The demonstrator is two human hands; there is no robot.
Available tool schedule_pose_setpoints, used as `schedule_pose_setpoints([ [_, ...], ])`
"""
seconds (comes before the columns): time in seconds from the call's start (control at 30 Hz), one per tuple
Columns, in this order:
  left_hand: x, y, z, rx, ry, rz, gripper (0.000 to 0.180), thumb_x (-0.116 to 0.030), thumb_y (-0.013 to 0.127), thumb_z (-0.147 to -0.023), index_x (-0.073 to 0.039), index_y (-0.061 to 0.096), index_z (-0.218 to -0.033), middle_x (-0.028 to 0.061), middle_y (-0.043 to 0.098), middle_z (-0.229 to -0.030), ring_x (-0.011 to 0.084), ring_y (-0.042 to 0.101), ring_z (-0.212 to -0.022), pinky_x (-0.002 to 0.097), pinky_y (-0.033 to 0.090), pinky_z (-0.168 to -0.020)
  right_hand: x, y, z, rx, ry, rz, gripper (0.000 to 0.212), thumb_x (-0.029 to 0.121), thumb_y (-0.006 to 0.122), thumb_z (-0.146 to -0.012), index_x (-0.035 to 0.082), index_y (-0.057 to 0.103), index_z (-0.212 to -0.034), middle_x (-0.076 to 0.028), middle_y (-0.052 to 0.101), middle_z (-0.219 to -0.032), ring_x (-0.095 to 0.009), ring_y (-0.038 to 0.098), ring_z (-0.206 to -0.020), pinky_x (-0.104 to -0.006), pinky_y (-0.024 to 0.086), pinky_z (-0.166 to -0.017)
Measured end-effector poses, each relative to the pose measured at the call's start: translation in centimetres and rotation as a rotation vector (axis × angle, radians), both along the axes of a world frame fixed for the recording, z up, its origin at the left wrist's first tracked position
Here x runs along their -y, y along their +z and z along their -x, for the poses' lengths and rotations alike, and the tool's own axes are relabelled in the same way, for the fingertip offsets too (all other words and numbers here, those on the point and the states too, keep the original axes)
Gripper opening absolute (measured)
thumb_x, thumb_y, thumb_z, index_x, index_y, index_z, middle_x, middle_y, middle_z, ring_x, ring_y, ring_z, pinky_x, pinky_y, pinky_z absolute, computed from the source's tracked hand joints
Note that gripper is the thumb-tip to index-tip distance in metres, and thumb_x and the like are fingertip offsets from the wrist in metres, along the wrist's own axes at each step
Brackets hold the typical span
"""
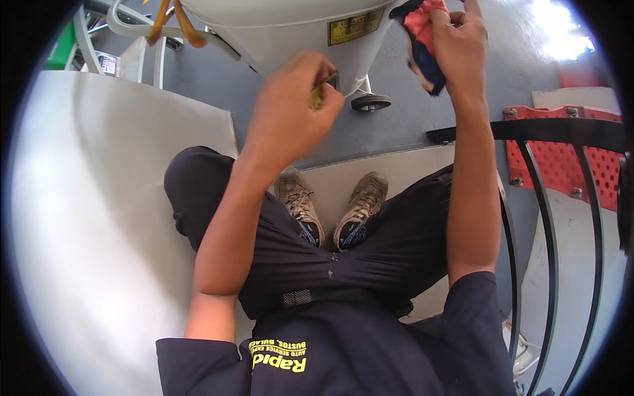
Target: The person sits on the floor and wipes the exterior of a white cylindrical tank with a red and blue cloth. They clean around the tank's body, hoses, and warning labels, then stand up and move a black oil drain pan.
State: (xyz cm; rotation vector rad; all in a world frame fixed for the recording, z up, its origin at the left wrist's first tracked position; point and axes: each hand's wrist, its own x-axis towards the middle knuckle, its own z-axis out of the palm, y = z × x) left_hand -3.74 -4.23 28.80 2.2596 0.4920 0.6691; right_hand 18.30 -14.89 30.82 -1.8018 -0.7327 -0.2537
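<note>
In front of me stands a white rounded tank (277, 36), its top cut off by the upper edge of the view. A yellow label with dark print (355, 28) is stuck on its side. My left hand (287, 109) is closed in front of the tank's lower part, pinching a small yellowish-and-dark flat piece (317, 98) whose kind I cannot make out. Raised to the right of the tank, my right hand (462, 53) grips a cloth (421, 30) in red and dark blue, which hangs down from the fingers beside the tank.
A small black wheel (370, 103) sits under the tank on the grey floor (409, 122). Orange-brown straps (188, 26) hang from a white bar at upper left. On my right are curved black rails (541, 211) and a red perforated panel (561, 152). A pale surface (119, 218) spreads left.
</note>
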Motion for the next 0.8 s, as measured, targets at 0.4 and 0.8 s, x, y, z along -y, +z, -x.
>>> schedule_pose_setpoints([
  [0.4, 0.1, 0.1, -0.1, 0.069, 0.064, 0.024, 0.011, -0.009, 0.071, -0.093, -0.001, 0.064, -0.097, 0.0130, 0.074, -0.097, 0.0338, 0.071, -0.084, 0.0437, 0.057, -0.078, -1.5, -2.5, 5.6, -0.256, 0.066, 0.118, 0.052, 0.022, 0.086, -0.096, 0.006, 0.066, -0.141, -0.008, 0.066, -0.078, -0.020, 0.064, -0.071, -0.0386, 0.053, -0.068],
  [0.8, 1.4, -0.9, -1.4, 0.171, 0.073, 0.023, 0.013, -0.010, 0.074, -0.097, -0.001, 0.069, -0.105, 0.0114, 0.074, -0.097, 0.0295, 0.074, -0.088, 0.0417, 0.058, -0.080, -2.6, -3.8, 5.7, -0.239, 0.008, 0.047, 0.047, 0.019, 0.083, -0.097, 0.008, 0.067, -0.139, -0.010, 0.069, -0.084, -0.023, 0.068, -0.074, -0.0412, 0.054, -0.070],
])
